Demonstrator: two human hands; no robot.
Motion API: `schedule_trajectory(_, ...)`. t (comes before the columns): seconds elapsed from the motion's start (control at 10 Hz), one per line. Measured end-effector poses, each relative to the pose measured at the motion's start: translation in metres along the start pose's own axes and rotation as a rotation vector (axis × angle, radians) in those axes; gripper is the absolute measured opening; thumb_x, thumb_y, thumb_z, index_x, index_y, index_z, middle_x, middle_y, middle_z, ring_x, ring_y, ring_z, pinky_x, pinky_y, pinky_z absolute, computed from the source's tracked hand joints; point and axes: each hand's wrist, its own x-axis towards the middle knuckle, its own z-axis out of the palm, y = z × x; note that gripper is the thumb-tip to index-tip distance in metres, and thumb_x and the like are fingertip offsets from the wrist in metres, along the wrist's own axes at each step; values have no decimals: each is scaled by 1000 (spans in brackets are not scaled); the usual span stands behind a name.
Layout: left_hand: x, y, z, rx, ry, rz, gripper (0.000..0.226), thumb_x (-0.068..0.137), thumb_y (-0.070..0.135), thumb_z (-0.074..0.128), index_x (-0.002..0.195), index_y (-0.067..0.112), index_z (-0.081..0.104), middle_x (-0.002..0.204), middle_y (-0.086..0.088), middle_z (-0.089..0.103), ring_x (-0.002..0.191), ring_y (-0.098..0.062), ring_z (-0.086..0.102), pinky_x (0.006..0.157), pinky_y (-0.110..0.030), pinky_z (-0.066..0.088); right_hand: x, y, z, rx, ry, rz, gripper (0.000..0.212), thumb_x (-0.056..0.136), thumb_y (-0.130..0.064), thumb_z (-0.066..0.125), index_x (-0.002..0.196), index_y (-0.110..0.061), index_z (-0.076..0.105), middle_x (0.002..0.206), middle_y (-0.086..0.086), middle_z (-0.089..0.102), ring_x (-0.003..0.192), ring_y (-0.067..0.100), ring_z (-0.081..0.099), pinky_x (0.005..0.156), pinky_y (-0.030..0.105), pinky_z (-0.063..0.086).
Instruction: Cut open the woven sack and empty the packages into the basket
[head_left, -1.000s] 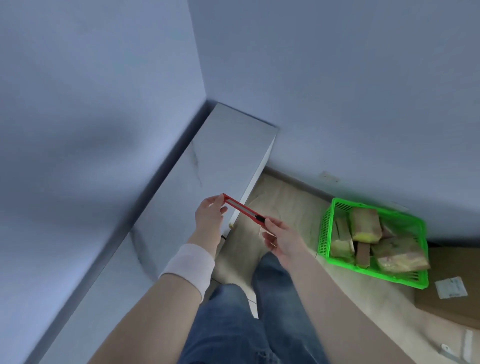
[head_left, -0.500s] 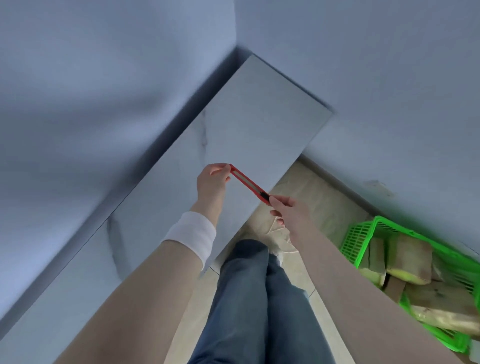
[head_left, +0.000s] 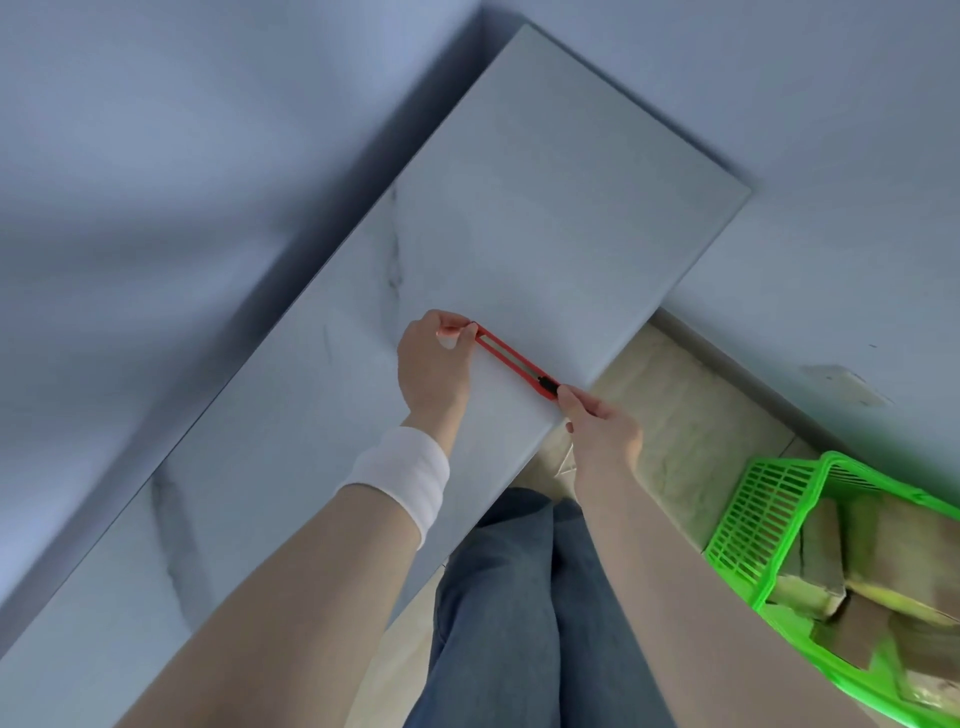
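Note:
A red utility knife (head_left: 514, 359) is held level over the pale marble-look counter (head_left: 545, 208). My left hand (head_left: 434, 361) pinches its far end between thumb and fingers. My right hand (head_left: 602, 428) pinches the near end, by the black slider. A bright green plastic basket (head_left: 763, 525) stands on the floor at the lower right, with several brown and yellow packages (head_left: 852, 561) inside it. No woven sack is in view.
The counter runs along the left wall into the corner. Pale wood floor (head_left: 685, 415) lies between the counter's end and the right wall. My legs in blue jeans (head_left: 519, 597) stand close to the counter's edge. A white wristband (head_left: 400, 478) wraps my left wrist.
The view has swung left and up, so the basket has slid towards the lower right corner. Both hands have carried the knife from beyond the counter's edge to over its top.

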Motion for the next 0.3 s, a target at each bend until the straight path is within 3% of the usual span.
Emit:
schedule_trajectory(0.2,-3,2,5,40,52,21,14,87,30,61,97,19,63,93,6,54,86,-6,48,71,-13,31,1,-3,4,-93,17,-5,13,83,-24,68,95,-21,73,75,-14,58,75,8,55,66,21,45)
schedule_trajectory(0.3,-5,6,1,-66,82,-31,20,88,27,59,104,14,59,94,6,55,90,-11,52,75,-14,35,-3,-12,2,-154,40,-7,13,84,-24,67,95,-19,71,83,-7,62,68,7,53,67,23,47)
